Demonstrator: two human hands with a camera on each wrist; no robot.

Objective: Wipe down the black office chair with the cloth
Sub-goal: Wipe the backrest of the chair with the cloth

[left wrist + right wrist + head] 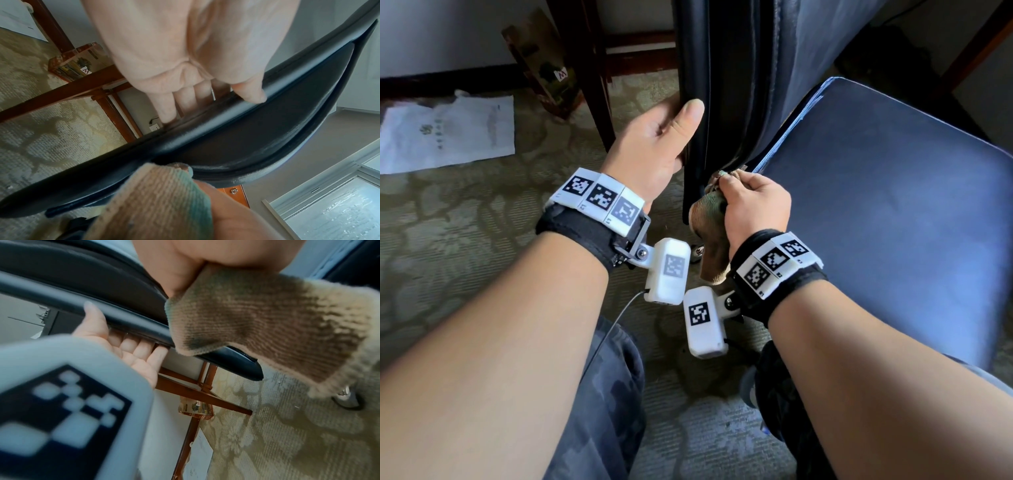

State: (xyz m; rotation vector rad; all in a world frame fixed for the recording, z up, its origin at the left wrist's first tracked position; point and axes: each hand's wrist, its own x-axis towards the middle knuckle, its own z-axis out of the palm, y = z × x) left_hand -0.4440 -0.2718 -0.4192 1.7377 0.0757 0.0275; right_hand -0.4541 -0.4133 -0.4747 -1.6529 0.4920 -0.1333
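The black office chair's backrest (726,85) stands upright in the head view, its padded seat (893,212) to the right. My left hand (654,144) grips the backrest's left edge (236,116), thumb on the front and fingers (168,105) wrapped behind it. My right hand (755,205) clutches a bunched tan cloth (710,236) with a green tinge and presses it against the low end of the backrest, where it meets the seat. In the right wrist view the cloth (267,324) hangs from my fist over the dark edge (216,353).
Patterned carpet (465,240) covers the floor. Dark wooden desk legs (592,68) stand behind the chair with a printed box (544,65) leaning against them. A white paper sheet (448,133) lies at the left. A chair caster (347,399) shows below the cloth.
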